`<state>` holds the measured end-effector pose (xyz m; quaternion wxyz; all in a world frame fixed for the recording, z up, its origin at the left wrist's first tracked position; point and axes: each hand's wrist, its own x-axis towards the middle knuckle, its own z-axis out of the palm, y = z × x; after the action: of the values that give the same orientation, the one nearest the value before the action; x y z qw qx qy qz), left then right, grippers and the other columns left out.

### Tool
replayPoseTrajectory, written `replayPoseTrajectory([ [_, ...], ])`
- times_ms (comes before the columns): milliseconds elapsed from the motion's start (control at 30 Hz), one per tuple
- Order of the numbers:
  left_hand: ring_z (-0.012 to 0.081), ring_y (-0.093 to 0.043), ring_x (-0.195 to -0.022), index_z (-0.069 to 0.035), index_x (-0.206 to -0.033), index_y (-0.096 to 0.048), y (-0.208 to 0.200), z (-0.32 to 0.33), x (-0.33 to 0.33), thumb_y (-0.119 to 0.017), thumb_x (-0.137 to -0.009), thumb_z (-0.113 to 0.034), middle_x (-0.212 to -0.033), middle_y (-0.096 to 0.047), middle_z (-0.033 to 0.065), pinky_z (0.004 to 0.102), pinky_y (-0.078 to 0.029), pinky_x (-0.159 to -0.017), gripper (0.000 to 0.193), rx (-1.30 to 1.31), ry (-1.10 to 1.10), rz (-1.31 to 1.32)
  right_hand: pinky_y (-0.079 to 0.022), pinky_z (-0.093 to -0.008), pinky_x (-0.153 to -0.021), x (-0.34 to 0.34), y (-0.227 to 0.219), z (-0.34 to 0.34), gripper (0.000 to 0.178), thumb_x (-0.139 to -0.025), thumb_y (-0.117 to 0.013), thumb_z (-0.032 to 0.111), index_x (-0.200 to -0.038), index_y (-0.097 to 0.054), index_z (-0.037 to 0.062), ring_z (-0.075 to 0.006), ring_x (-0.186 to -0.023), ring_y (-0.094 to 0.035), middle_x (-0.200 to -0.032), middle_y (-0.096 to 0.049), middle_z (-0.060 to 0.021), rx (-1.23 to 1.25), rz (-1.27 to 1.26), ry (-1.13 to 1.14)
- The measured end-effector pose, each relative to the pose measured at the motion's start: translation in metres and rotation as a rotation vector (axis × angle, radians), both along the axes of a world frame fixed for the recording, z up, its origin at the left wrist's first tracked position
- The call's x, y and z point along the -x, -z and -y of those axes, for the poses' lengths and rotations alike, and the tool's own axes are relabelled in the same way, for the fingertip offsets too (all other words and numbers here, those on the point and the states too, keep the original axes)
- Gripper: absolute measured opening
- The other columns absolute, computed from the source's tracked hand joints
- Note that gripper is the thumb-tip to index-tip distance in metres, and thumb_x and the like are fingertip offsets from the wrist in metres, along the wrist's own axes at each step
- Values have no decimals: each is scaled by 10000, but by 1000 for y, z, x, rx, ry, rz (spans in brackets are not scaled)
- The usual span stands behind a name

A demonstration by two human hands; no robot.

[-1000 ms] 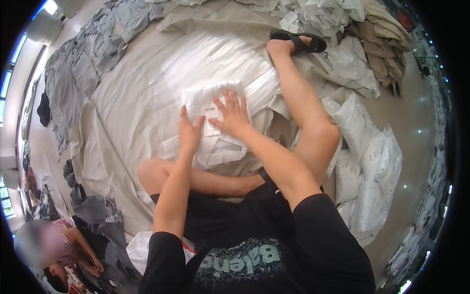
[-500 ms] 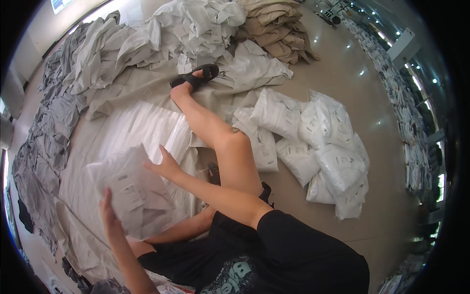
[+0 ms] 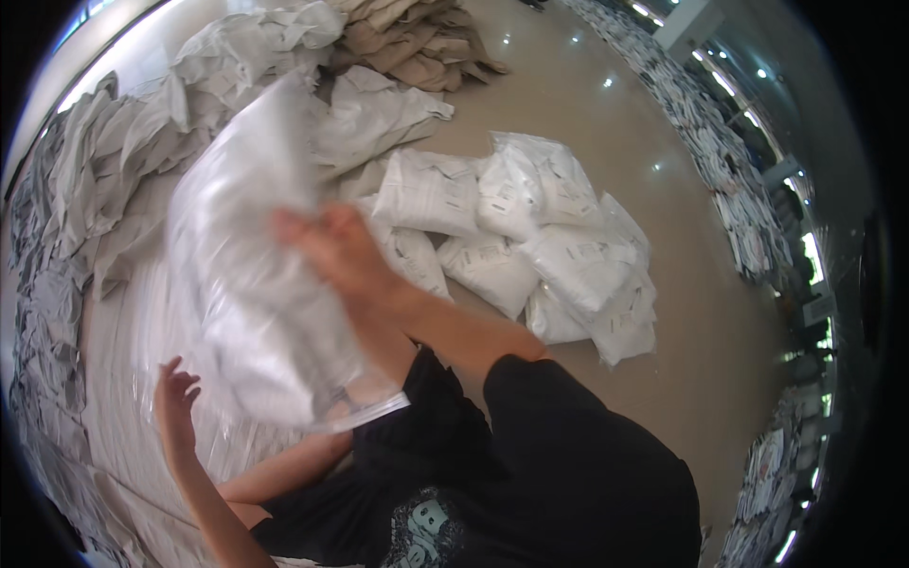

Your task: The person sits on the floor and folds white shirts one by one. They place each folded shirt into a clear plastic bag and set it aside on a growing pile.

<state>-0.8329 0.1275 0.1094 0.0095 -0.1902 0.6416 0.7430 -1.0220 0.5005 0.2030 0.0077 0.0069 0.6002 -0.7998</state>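
A clear plastic bag with a folded white garment (image 3: 256, 275) hangs raised in front of me, tilted and partly blurred by motion. My right hand (image 3: 333, 248) grips it near its upper right edge, with the fingers closed on the plastic. Left of the bag's lower part, my left hand (image 3: 177, 402) is apart from it, fingers loosely spread and holding nothing. Beneath the bag lies a light cloth and plastic sheeting (image 3: 123, 350) on the floor.
Several bagged white garments (image 3: 578, 265) are heaped on the floor to the right. Loose white and grey clothes (image 3: 133, 142) pile up along the left and far side, with a brown clothes pile (image 3: 417, 43) behind. Long stacks of packages (image 3: 682, 114) line the far right.
My right hand has taken hold of the bagged garment and lifted it up and across. My left hand has let go of it. The view has turned to the right.
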Motion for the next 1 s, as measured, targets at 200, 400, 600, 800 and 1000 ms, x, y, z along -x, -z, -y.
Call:
replayPoseTrajectory([
  [200,188,-649,-583,-106,-1652,-345,169,42,-11,-772,-975,-378,-619,-604,66,354,-519,-575,845,763,115,341,-453,-293,-655,-73,-43,-185,371,-1084,-643,455,-1061,-673,86,-105,-823,-615,-1007,-689,-28,289,-209,403],
  [400,493,-667,-1227,-271,-1739,-133,189,-10,22,-867,-860,-453,-1341,-653,334,548,-543,-1026,1159,1096,431,404,-542,-303,-865,-84,116,-238,462,-1120,-562,232,-1539,-545,38,-141,-1022,-683,-1307,-720,-117,42,369,271],
  [600,473,-604,-1319,-309,-1743,-138,135,8,19,-949,-778,-344,-1446,-598,286,529,-503,-1095,1261,1119,676,453,-557,-292,-861,173,113,-142,328,-1076,-654,227,-1345,-688,42,-127,-941,-700,-1161,-760,-58,0,141,-112],
  [800,459,-593,-1317,-297,-1742,-156,133,-3,73,-981,-729,-309,-1430,-590,260,516,-499,-1099,1307,1114,869,409,-589,-396,-929,479,194,-125,520,-970,-768,338,-1427,-658,116,-243,-1058,-726,-1279,-720,-129,-807,-182,-74],
  [1000,466,-613,-1248,-281,-1745,-138,121,18,47,-961,-769,-341,-1338,-599,264,519,-515,-1052,1278,1094,924,515,-577,-448,-960,476,261,-88,459,-967,-752,390,-1323,-708,105,-332,-1119,-715,-1252,-732,-175,-1565,-3,-150],
])
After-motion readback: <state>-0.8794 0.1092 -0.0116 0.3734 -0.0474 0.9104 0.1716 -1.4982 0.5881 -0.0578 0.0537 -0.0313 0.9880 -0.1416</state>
